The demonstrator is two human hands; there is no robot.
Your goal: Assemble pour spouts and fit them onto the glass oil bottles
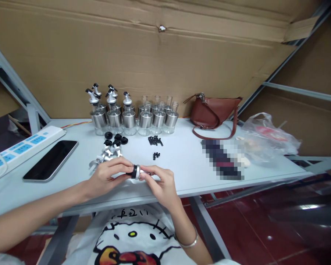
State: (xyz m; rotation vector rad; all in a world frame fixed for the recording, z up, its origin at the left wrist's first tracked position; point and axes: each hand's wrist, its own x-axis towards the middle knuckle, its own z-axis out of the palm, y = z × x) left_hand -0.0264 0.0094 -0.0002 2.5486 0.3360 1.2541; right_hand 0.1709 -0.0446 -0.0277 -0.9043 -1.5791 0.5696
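Observation:
Both hands meet above the table's front edge around a small black and silver pourer top (136,172). My left hand (110,175) pinches its black end, while my right hand (162,184) grips the silver end, its fingers closed. Behind my left hand lie silver-white spout parts (107,151) and several black round stoppers (116,140). Small black levers (155,140) and tiny black caps (156,155) sit on the table beyond my hands. Glass bottles with metal bands (145,120) stand at the back, those on the left fitted with pourers (111,96).
A phone (52,160) and a white power strip (24,149) lie at the left of the white table (182,162). A brown handbag (213,112), a plastic bag (270,134) and a pixelated dark object (223,160) are at the right. Cardboard (127,55) rises behind.

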